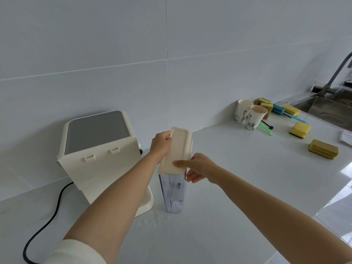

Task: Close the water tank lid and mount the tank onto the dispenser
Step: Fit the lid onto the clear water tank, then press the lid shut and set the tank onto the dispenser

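A clear plastic water tank (174, 193) stands upright on the white counter, just right of the dispenser. Its cream lid (176, 149) lies on top of it, tilted up at the far end. My left hand (161, 144) grips the lid's far left edge. My right hand (198, 166) holds the lid's near right corner, thumb on top and fingers beside the tank's upper wall. The cream dispenser (101, 151) with a grey top panel stands at the left, its back plate with two clips facing the tank.
A black power cord (47, 221) runs from the dispenser toward the front left. Water drops lie around the tank's base. Two paper cups (251, 117), several yellow sponges (300, 130) and brushes sit at the back right, beside a steel sink (331, 109) and tap.
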